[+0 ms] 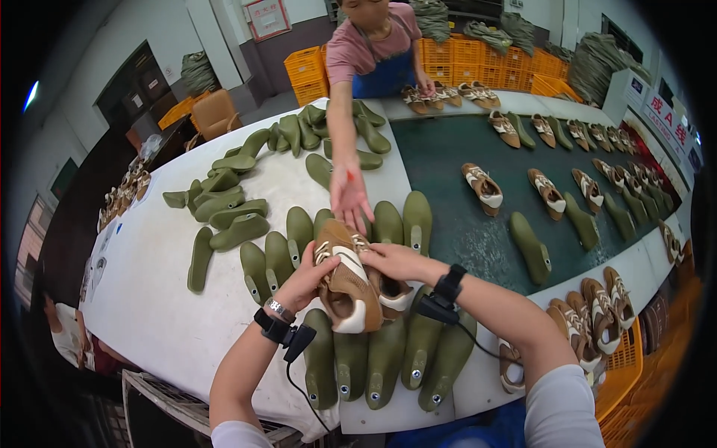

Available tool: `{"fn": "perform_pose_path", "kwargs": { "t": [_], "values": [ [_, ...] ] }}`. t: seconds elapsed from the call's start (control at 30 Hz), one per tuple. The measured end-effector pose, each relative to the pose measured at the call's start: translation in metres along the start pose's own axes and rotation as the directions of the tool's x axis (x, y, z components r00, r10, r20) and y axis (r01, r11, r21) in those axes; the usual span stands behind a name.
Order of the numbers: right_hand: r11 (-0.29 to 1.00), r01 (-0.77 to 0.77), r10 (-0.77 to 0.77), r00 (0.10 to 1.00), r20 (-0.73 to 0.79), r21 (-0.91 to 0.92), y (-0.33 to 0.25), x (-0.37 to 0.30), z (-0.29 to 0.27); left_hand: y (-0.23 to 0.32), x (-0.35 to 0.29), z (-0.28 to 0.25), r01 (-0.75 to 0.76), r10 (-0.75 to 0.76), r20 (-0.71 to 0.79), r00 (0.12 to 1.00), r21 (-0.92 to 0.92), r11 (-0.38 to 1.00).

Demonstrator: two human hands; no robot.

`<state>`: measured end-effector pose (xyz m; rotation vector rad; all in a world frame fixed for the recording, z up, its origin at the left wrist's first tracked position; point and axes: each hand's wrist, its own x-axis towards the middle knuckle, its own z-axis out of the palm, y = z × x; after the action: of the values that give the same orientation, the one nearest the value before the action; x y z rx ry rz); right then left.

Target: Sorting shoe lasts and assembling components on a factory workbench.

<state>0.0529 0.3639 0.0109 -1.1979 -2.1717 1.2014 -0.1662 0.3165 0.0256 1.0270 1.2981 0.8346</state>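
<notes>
The white worktop (pixel 142 246) lies beneath the grip and extends to its left. The green belt (pixel 441 172) lies beyond the grip to the right; its shoes and lasts are spaced out, presumably to keep them separate. A co-worker (pixel 385 63) stands opposite the grip, before stacked orange crates (pixel 478 63).

Olive-green lasts (pixel 351 366) lie in rows on the near and far sides of the grip — socket ends toward the wearer, probably for ready access. A looser cluster of lasts (pixel 220 201) lies farther off, to the left.

The pair of brown-and-white shoes (pixel 349 287) is in the grip, above the lasts, toes pointing away. The left hand (pixel 301 285) clamps the left side, thumb on top; the right hand (pixel 399 263) clamps the right side. This two-sided hold appears to keep both shoes together.

Obstructions: the co-worker's hand (pixel 349 193), open, occupies the space just beyond the toes — contact cannot be confirmed. The lasts restrict clearance below. A thin cable (pixel 300 386) hangs from the left wristband (pixel 273 326), nearer the wearer.
</notes>
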Motion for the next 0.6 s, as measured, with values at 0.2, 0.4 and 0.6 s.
{"fn": "perform_pose_path", "kwargs": {
  "t": [0.2,0.4,0.6],
  "values": [
    [0.964,-0.034,0.021,0.998,0.053,0.262,0.019,-0.004,0.033,-0.035,-0.023,0.014,0.176,-0.161,0.074,0.984,-0.276,0.945],
    [0.894,0.295,-0.288,0.955,-0.072,0.338,-0.029,-0.072,-0.035,0.031,-0.078,0.062,-0.134,0.178,0.155,0.972,-0.259,0.957],
    [0.990,0.129,-0.136,0.981,-0.136,-0.057,-0.024,-0.275,-0.121,0.048,-0.122,0.204,-0.047,0.100,0.443,0.891,-0.129,0.991]
  ]
}}
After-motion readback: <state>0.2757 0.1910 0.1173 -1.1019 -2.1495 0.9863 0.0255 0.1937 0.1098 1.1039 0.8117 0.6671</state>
